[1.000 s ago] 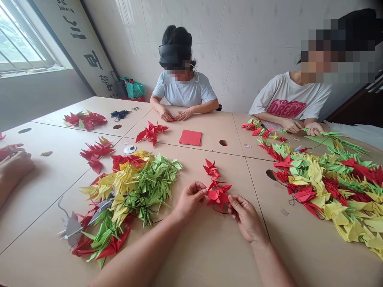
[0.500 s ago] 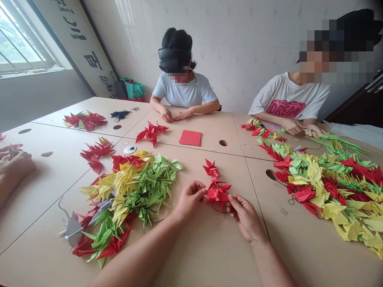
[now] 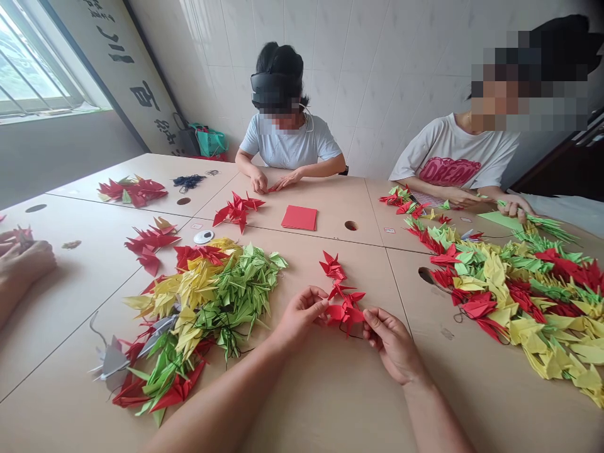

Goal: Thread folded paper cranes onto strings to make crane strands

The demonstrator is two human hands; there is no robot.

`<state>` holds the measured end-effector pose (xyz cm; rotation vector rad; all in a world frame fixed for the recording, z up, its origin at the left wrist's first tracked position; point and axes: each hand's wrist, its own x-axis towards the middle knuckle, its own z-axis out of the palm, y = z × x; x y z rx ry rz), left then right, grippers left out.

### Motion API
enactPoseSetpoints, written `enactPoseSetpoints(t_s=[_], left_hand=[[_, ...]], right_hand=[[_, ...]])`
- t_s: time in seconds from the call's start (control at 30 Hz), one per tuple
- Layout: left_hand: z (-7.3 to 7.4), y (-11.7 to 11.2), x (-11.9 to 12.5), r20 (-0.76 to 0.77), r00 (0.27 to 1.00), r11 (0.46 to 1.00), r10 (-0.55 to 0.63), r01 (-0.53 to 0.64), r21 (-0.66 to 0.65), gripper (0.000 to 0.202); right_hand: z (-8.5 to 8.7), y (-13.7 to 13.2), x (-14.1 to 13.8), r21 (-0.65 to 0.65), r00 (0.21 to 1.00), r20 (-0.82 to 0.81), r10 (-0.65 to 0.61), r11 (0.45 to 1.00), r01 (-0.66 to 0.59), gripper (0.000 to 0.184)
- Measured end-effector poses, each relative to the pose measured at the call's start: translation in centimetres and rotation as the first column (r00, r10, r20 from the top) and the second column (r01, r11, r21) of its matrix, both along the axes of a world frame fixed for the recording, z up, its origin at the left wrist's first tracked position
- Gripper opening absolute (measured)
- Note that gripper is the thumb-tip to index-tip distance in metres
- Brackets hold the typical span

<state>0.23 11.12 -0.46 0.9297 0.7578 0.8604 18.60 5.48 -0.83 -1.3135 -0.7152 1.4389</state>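
Note:
A red paper crane (image 3: pixel 346 311) is spread between my two hands at the centre of the head view. My left hand (image 3: pixel 309 309) pinches its left wing between thumb and fingers. On the other side, my right hand (image 3: pixel 384 336) grips the right wing the same way. More red paper cranes (image 3: pixel 333 267) lie in a row just beyond it, and a dark thread shows beneath the held crane. Left of my left hand spreads a heap of yellow and green paper cranes (image 3: pixel 243 289), mixed with red and grey ones.
A stack of red paper squares (image 3: pixel 299 218) lies mid-table, near loose red cranes (image 3: pixel 236 209). Long strings of cranes (image 3: pixel 514 296) cover the right side. Two people sit opposite, their hands on paper; another person's hands (image 3: pixel 23 264) show at the left edge. Dark thread (image 3: pixel 187 182) lies further back.
The held crane's wings now look flatter and more spread, with my right hand slightly further right. The person on the right has shifted one hand rightward over the green strips.

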Motion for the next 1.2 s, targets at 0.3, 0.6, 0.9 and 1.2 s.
enactPoseSetpoints(t_s=[0.3, 0.6, 0.9, 1.2], left_hand=[[0.7, -0.7, -0.2, -0.176, 0.972, 0.974, -0.153, 0.178, 0.138, 0.041], [0.1, -1.1, 0.4, -0.274, 0.961, 0.961, -0.05, 0.121, 0.25, 0.036], [-0.1, -1.0, 0.4, -0.21, 0.974, 0.964, -0.089, 0.138, 0.229, 0.041], [0.2, -0.6, 0.1, -0.355, 0.925, 0.95, 0.138, -0.023, 0.311, 0.038]], right_hand=[[2.4, -1.3, 1.3, 0.041, 0.921, 0.213, 0.327, 0.939, -0.342, 0.031], [2.4, -1.4, 2.8, -0.161, 0.742, 0.502, 0.444, 0.891, -0.424, 0.03], [1.4, -0.8, 0.3, -0.015, 0.747, 0.602, 0.284, 0.938, -0.345, 0.019], [0.3, -0.2, 0.4, 0.107, 0.736, 0.674, 0.061, 0.978, -0.178, 0.03]])
